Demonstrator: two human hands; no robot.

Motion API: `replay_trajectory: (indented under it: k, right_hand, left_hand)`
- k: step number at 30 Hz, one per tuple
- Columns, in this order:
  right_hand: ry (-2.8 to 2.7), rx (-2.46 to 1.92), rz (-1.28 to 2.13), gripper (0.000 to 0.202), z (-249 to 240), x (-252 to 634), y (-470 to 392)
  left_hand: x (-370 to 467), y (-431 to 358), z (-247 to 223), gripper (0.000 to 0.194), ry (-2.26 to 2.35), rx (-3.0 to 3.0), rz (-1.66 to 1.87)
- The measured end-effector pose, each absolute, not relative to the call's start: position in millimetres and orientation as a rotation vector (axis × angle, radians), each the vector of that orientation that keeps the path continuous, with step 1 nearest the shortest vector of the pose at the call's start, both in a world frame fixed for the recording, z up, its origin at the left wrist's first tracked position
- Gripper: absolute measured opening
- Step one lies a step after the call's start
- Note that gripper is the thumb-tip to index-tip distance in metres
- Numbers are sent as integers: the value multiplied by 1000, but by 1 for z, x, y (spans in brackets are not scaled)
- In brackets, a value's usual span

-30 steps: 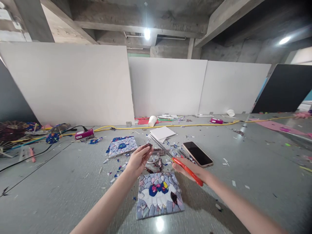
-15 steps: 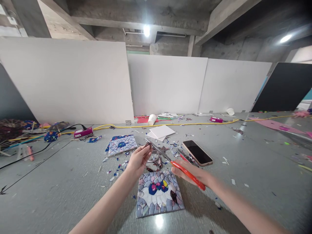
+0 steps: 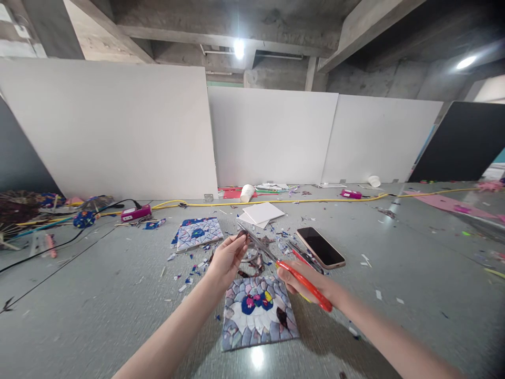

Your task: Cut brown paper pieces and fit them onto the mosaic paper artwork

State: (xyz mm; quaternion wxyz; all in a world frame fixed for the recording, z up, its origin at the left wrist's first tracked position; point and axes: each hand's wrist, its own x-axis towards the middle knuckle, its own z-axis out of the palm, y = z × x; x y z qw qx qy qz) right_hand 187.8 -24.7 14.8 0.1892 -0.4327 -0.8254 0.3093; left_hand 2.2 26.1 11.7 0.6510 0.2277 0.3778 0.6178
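Note:
My left hand (image 3: 228, 259) pinches a small dark brown scrap (image 3: 242, 236) above the table. The red-handled scissors (image 3: 302, 281) are in my right hand (image 3: 302, 279), their blades slightly parted and reaching to the scrap at my left fingertips. Below both hands lies a square mosaic panel (image 3: 256, 329) of padded grey, white and blue pieces, with one dark brown piece at its right. More dark brown scraps (image 3: 258, 263) lie just behind the panel, partly hidden by the hands.
A second mosaic panel (image 3: 199, 234) and white cards (image 3: 263, 212) lie farther back. At the right are a phone (image 3: 320, 247) and another cutting tool (image 3: 303, 256). A yellow cable (image 3: 276, 201) crosses behind, near a paper cup (image 3: 246, 193) and white boards (image 3: 272, 137).
The scissors' blades have parted a little, and some yellow now shows beneath my right hand. Otherwise both hands hold nearly the same place, with a slight shift of the view.

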Motion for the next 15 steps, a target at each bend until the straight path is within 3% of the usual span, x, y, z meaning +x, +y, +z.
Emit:
replay_trajectory:
  k: [15]
  right_hand:
    - [-2345,-1278,856,56,19,188,-24]
  left_hand:
    - [-1,24,14,14,924,575,1390]
